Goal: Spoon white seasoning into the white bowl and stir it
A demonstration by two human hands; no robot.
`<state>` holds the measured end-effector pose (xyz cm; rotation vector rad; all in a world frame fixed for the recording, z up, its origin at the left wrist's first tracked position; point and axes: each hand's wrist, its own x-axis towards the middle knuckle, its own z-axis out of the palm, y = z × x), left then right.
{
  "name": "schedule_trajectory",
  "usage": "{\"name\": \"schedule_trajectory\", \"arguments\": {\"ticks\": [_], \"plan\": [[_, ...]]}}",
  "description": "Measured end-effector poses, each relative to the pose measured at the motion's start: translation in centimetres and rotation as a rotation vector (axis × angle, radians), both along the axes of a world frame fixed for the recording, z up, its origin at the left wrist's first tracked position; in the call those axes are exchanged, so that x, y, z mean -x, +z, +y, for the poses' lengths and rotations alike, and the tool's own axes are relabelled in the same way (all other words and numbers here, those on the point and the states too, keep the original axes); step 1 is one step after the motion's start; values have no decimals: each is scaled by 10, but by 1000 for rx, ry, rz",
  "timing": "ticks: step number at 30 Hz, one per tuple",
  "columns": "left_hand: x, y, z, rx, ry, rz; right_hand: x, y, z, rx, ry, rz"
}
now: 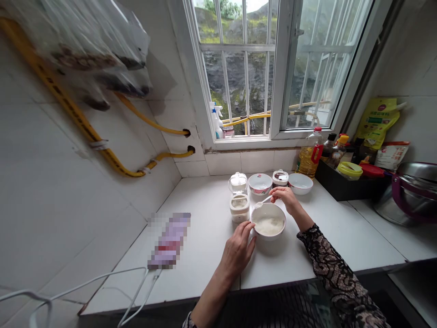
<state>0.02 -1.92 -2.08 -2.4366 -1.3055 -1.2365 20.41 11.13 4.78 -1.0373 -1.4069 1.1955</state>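
My right hand (287, 198) pinches the handle of a small white spoon (265, 200). The spoon's head is over the far left rim of a white bowl (269, 234) and seems to carry some white stuff. Whitish, grainy contents (269, 225) lie in the bowl. Against its left side, my left hand (239, 248) grips the rim with its fingertips and thumb. A white-lidded jar (240, 215) with pale contents stands just left of the bowl. Behind it is a second jar (238, 182) with a clear lid.
A flower-patterned bowl (260, 190), a dark-filled jar (280, 178) and another bowl (300, 189) line the back. Farther right stand an oil bottle (309, 157), a black condiment box (336, 182) and a steel pot (406, 196). A blurred purple object (170, 241) and white cable (134, 291) lie left.
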Motion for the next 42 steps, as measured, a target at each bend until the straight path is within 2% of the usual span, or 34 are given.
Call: {"name": "schedule_trajectory", "arguments": {"ticks": [6, 8, 10, 13, 16, 19, 22, 24, 27, 30, 32, 37, 42], "plan": [[0, 0, 0, -4, 2, -2, 23, 5, -14, -110, -16, 32], [0, 0, 0, -6, 0, -4, 31, 7, -21, -190, -21, 7], [0, -1, 1, -10, 0, -1, 37, 7, -28, -386, -22, -122], [0, -1, 1, -8, -4, 7, 40, 7, -35, -724, 31, -446], [0, -1, 1, -3, -4, 8, 40, 7, -37, -865, 54, -603], [0, -1, 0, 9, -5, 3, 35, 11, -37, -796, -23, -484], [1, 0, 0, 19, -9, -3, 23, 17, -33, -578, -60, -316], [0, 0, 0, 15, -8, -5, 12, 20, -28, -466, -25, -261], [0, 1, 0, 9, -6, -7, -2, 24, -23, -395, 8, -367], [0, 1, -1, 17, -6, -9, -5, 25, -23, -423, 22, -617], [0, 0, -1, 29, -6, -9, -1, 25, -27, -435, 56, -710], [1, -2, 0, 41, -6, -10, 10, 20, -32, -384, 132, -700], [1, -2, 0, 30, -9, -6, 4, 20, -28, -340, 44, -637]]}}
